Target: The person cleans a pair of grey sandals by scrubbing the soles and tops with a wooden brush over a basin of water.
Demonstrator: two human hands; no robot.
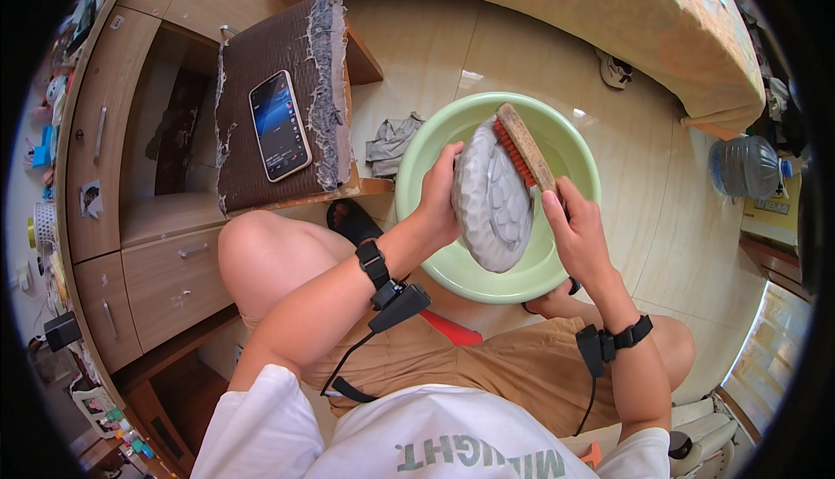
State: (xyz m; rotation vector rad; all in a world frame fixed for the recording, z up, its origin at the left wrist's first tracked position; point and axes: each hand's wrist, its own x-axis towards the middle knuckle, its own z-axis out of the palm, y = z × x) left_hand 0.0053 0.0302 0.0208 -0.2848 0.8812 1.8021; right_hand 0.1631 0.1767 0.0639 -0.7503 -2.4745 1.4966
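My left hand (439, 196) grips a grey moulded shoe (494, 205), probably a foam slipper, along its left side. Its patterned sole is turned up and to the right. In my right hand (576, 228) is a wooden scrubbing brush (527, 145) with reddish-brown bristles, my fingers wrapped round the lower end of its handle. The bristles face the upper part of the sole, at or very close to it. Both things are above a round pale-green basin (412, 153) on the floor; what lies under the shoe is hidden.
Left of the basin, a phone (280, 127) lies on a frayed brown stool (239, 66). A crumpled grey cloth (393, 144) rests on the tiles beside the basin. A draped bed (557, 0) stands at the back, a large water bottle (746, 166) at the right.
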